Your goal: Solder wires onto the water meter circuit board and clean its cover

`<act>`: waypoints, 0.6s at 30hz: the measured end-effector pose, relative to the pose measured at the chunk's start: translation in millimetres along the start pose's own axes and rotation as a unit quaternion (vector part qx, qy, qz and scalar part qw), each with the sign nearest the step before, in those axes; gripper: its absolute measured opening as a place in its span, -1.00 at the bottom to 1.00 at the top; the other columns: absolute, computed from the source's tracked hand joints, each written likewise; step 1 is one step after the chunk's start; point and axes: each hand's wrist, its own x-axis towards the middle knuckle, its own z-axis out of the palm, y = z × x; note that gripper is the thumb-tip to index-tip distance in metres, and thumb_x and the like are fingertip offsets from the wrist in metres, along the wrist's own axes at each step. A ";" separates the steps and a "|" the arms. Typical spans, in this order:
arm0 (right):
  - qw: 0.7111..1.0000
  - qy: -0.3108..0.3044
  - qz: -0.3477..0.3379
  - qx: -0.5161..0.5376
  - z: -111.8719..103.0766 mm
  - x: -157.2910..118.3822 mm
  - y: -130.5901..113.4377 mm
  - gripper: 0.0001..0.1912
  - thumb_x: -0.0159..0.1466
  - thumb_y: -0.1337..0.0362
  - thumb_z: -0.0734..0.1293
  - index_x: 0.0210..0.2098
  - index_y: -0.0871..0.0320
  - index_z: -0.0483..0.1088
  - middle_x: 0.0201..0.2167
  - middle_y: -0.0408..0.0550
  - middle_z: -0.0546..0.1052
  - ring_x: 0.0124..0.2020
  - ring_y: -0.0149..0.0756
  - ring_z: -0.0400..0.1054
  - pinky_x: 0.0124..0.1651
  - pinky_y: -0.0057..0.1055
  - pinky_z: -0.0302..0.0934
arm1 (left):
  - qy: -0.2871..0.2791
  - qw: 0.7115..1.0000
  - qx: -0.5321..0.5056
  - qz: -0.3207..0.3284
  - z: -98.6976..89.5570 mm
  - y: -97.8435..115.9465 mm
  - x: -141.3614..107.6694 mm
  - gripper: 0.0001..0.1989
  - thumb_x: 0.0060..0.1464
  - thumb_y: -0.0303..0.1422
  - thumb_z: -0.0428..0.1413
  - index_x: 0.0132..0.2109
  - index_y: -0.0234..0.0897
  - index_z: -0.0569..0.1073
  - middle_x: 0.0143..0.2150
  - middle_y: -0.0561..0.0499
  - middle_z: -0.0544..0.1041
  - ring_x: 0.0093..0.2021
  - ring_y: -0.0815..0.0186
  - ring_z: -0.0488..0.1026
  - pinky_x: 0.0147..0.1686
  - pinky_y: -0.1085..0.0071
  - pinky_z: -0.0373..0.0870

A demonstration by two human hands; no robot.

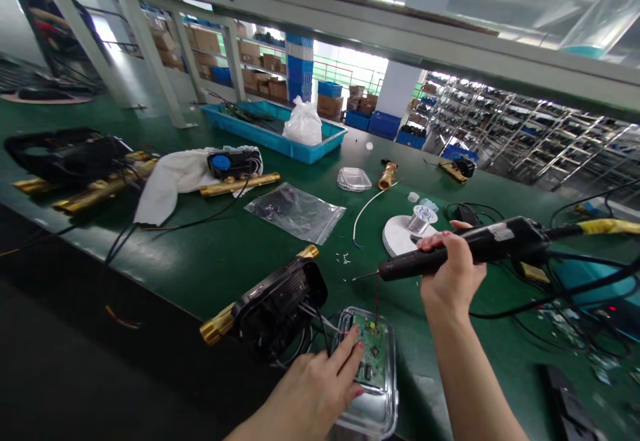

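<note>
Gripping a black electric screwdriver (450, 252), right hand (453, 274); left hand (325, 374) presses circuit board (373, 351).

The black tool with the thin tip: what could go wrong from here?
If the black tool slipped, its thin tip could scratch the circuit board or poke the left hand resting there. The thin wires between the board and the black housing might pull loose if either shifts. The loose white bits nearby could get scattered.
</note>
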 end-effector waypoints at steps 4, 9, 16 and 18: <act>0.999 -0.005 0.039 0.013 -15.8 -12.8 -29.5 -0.75 -0.02 0.41 0.27 -0.29 0.13 0.31 -0.70 -0.32 0.26 -0.65 -0.50 0.13 -0.50 -0.48 0.16 | 0.012 1.000 -0.011 -0.003 -5.1 1.0 -1.2 -0.58 0.25 -0.29 -0.06 0.20 -0.33 0.26 0.30 -0.19 0.17 -0.32 0.29 0.53 -0.42 0.31 0.56; 0.997 -0.014 0.072 -0.013 -38.1 -35.0 -60.3 -0.79 -0.01 0.37 0.21 -0.33 0.14 0.29 -0.71 -0.29 0.20 -0.67 -0.51 0.06 -0.56 -0.53 0.08 | 0.029 0.999 -0.017 -0.005 -6.3 1.8 -1.3 -0.61 0.27 -0.29 -0.12 0.17 -0.31 0.30 0.28 -0.16 0.21 -0.34 0.30 0.53 -0.44 0.31 0.55; 0.996 -0.031 0.081 -0.024 -50.4 -54.9 -75.2 -0.80 0.00 0.35 0.19 -0.34 0.15 0.30 -0.71 -0.28 0.17 -0.68 -0.51 0.03 -0.57 -0.52 0.04 | 0.035 0.998 -0.049 -0.016 -8.7 2.8 0.4 -0.60 0.27 -0.22 -0.12 0.14 -0.31 0.31 0.26 -0.15 0.25 -0.27 0.29 0.54 -0.40 0.32 0.55; 0.996 -0.037 0.084 -0.024 -50.7 -57.4 -75.1 -0.80 0.01 0.35 0.19 -0.33 0.14 0.30 -0.70 -0.28 0.18 -0.68 -0.51 0.04 -0.56 -0.51 0.05 | 0.032 0.998 -0.047 -0.017 -9.9 3.5 0.3 -0.59 0.26 -0.20 -0.11 0.15 -0.31 0.31 0.26 -0.15 0.25 -0.25 0.26 0.55 -0.41 0.30 0.56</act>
